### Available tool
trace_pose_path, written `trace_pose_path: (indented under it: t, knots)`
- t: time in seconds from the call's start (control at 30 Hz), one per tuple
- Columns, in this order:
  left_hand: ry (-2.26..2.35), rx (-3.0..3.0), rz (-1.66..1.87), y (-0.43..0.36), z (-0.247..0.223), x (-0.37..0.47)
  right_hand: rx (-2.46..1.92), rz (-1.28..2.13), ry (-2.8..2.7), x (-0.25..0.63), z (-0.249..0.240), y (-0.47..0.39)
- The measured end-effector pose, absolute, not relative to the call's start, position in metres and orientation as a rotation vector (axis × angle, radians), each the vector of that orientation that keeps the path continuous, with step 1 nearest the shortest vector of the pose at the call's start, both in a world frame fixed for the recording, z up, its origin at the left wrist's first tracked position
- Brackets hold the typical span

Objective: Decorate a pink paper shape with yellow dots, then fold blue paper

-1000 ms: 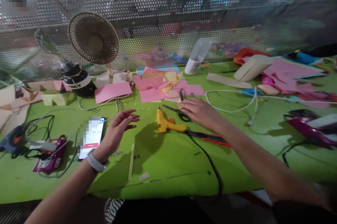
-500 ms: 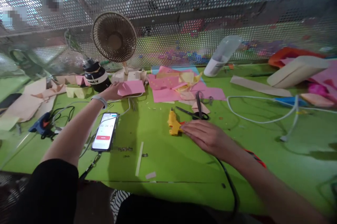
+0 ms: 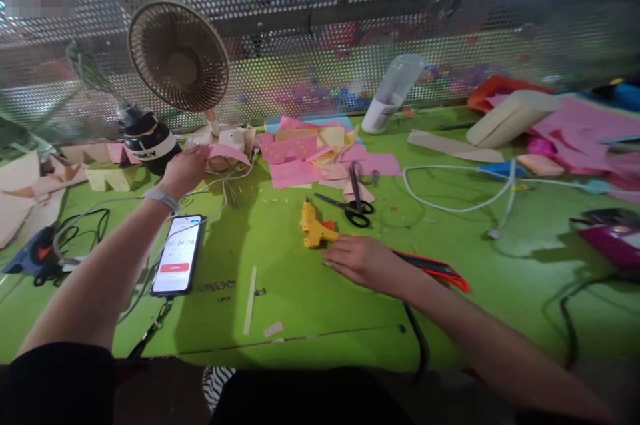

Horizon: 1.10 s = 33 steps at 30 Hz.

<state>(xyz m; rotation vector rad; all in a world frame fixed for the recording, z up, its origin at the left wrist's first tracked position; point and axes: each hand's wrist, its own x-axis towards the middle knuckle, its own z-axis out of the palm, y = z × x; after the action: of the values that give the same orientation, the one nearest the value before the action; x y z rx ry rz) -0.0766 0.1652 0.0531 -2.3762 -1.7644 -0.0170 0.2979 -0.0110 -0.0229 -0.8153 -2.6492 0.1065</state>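
My left hand reaches to the back left beside the fan base, its fingers curled at the left end of a folded pink paper piece; the fingertips are partly hidden. A yellow hot glue gun lies on the green table with its nozzle pointing away from me. Along the near side of its handle rests my right hand, fingers stretched out, not wrapped round it. Scissors with black handles lie just beyond the glue gun. A red-and-black tool shows behind my right forearm.
A phone showing a timer lies by my left forearm. A black bottle and a fan stand behind it. A blue glue gun is at far left. Pink and yellow papers, a clear bottle and a white cable lie toward the back.
The view has turned right. My right hand has slid nearer to me, baring the glue gun's trigger and handle. The pink paper by my left hand has tilted, with its underside showing.
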Motion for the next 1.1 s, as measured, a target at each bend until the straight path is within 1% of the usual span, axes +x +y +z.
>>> trace_pose_path:
  t: [0.17,0.33,0.4,0.53,0.6,0.7,0.87,0.97,1.1]
  knots:
    - [-1.675,-2.356,-0.112,0.148,0.062,-0.064,-0.902,-0.023,-2.577,0.303,-0.015,-0.006]
    - [-1.633,-2.35,-0.141,0.146,0.057,-0.057,-1.073,0.044,-2.616,0.323,0.014,0.014]
    - [-1.62,-2.375,-0.069,0.15,0.054,-0.059,-1.182,0.085,-2.618,0.335,0.024,0.032]
    - [-1.532,-2.562,0.206,0.163,0.048,-0.065,-1.51,0.192,-2.491,0.356,0.04,0.083]
    - [-1.491,-2.691,0.255,0.172,0.048,-0.062,-1.582,0.2,-2.422,0.36,0.045,0.113]
    - [-1.474,-2.767,0.113,0.189,0.047,-0.042,-1.628,0.225,-2.34,0.353,0.049,0.164]
    - [-1.554,-2.615,-0.13,0.212,0.045,0.008,-1.568,0.367,-2.355,0.317,0.046,0.236]
    - [-1.593,-2.568,-0.213,0.223,0.041,0.025,-1.518,0.522,-2.419,0.301,0.043,0.259]
    - [-1.608,-2.629,-0.236,0.243,0.035,0.029,-1.458,0.662,-2.416,0.301,0.046,0.273]
